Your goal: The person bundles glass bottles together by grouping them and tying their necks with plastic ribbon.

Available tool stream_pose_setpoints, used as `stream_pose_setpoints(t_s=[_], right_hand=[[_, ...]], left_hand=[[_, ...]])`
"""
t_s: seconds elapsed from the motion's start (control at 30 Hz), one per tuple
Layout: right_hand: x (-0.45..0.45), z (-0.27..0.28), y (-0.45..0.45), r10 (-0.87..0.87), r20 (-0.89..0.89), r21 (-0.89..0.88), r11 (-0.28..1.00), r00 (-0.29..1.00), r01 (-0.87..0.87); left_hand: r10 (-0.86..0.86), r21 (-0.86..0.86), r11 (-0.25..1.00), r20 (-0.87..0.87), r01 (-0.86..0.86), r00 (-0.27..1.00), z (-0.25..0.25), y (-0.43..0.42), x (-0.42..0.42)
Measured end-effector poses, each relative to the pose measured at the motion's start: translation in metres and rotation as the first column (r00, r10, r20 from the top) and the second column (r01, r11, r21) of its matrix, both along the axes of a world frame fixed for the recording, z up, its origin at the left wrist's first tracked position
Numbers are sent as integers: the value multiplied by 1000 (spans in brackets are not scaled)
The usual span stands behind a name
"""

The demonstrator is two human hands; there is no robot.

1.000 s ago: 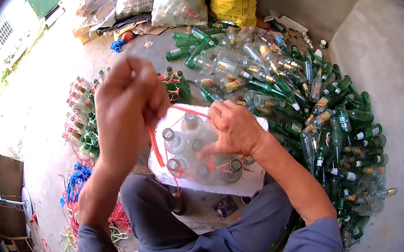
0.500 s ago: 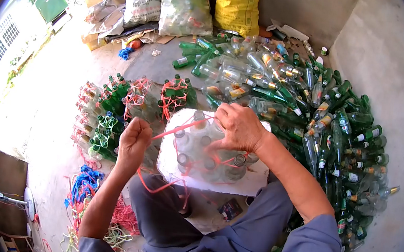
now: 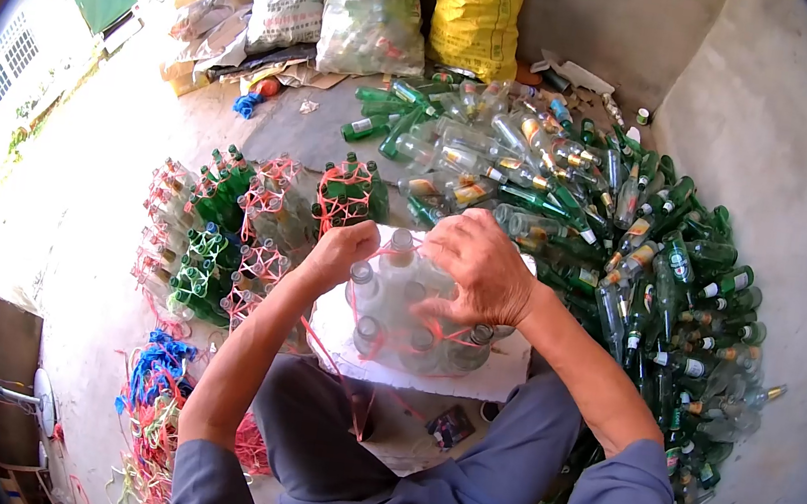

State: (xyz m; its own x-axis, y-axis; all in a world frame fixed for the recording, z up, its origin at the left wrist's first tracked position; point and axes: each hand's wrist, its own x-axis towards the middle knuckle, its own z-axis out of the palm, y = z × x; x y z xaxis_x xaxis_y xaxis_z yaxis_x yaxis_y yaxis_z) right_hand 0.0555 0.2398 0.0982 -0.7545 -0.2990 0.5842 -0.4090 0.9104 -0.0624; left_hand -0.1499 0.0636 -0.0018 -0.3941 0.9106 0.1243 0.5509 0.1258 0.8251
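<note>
A bundle of clear glass bottles [image 3: 421,340] stands upright on a white foam block [image 3: 338,335] between my knees. Red plastic string [image 3: 334,364] winds around their necks and trails down loosely on the near left side. My left hand [image 3: 348,248], closed on the string, is beside the bundle's far left corner. Over the far right bottles, my right hand [image 3: 480,270] curls its fingers and thumb around the necks, where the string runs in under it. The bottle tops beneath that hand are hidden, as is its exact hold on the string.
Tied bundles of green and clear bottles [image 3: 214,274] stand at left. Loose bottles [image 3: 661,284] are heaped from the back to the right wall. Tangled coloured string [image 3: 153,403] lies at lower left. Filled sacks [image 3: 377,17] line the back, and a fan [image 3: 43,401] is at far left.
My left hand has moved right and up, close to the bundle, and the string stretched between the hands is slack or hidden now. My right hand stays over the bottles, slightly shifted.
</note>
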Motion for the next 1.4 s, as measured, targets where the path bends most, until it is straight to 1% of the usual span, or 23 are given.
stream_pose_setpoints(t_s=[0.07,0.1,0.17,0.2,0.23,0.33,0.4,0.47,0.5,0.53,0.6,0.63,0.67,0.7,0.8,0.83,0.93,1.03,1.13,1.17,1.3,1.33,1.4], right_hand=[[2,0,-3,38,110,-74,997,993,-30],[3,0,-6,60,164,-111,993,985,-42],[3,-6,-20,-2,177,-102,995,984,21],[2,-9,-28,-35,184,-98,994,982,54],[-2,-14,-35,-95,266,-76,990,959,120],[-18,-26,-51,-217,521,-26,963,825,269],[-30,-31,-56,-192,702,-44,950,686,310],[-38,-57,-56,-162,525,-135,953,836,270],[-40,-65,-56,-147,424,-177,954,894,241],[-38,-40,-62,-161,494,-201,935,855,292],[-28,6,-70,-176,623,-237,886,762,399],[-29,2,-71,-170,602,-287,866,780,410],[-30,-7,-71,-165,579,-336,844,798,418],[-32,-10,-72,-160,555,-385,820,816,423],[-35,-13,-71,-171,604,-371,804,779,465],[-35,-21,-69,-171,515,-380,833,840,403],[-35,-50,-60,-159,292,-371,890,943,265],[-32,-53,-58,-161,185,-377,900,969,221],[-25,-49,-54,-164,111,-396,897,980,195],[-24,-49,-51,-175,129,-391,895,976,212],[-5,-18,-46,-211,344,-361,870,915,336],[1,-8,-47,-212,366,-345,873,906,344],[10,2,-50,-195,284,-304,910,939,281]], left_hand=[[-56,9,998,-23,57,998,-11,5,-7],[-78,47,996,26,76,997,-22,8,-11],[-124,124,986,122,109,985,-46,13,-19],[-122,114,988,125,108,985,-49,13,-21],[-122,105,989,129,109,984,-52,14,-23],[-50,68,997,145,41,988,-44,14,-15],[-25,55,998,142,17,990,-43,16,-13],[-45,51,998,128,38,991,-56,16,-18],[-109,136,987,148,89,983,-54,15,-15],[-172,222,966,160,135,972,-48,13,-11],[-194,330,935,176,127,965,-41,10,-6],[-153,353,932,191,77,970,-36,8,-2],[-138,291,956,562,-38,816,-32,5,4],[-70,203,959,849,-199,524,-16,0,14],[27,67,940,963,-335,267,-30,-4,5],[57,41,931,965,-362,256,-29,-6,4],[146,-10,934,922,-356,358,-17,-15,5],[148,-2,952,878,-306,456,0,-22,13],[123,32,962,832,-269,540,-3,-24,15],[109,49,965,818,-256,565,-5,-25,16],[136,38,961,797,-274,588,-3,-24,23],[136,39,962,791,-271,597,-6,-23,22],[137,39,963,784,-267,606,-7,-23,23]])
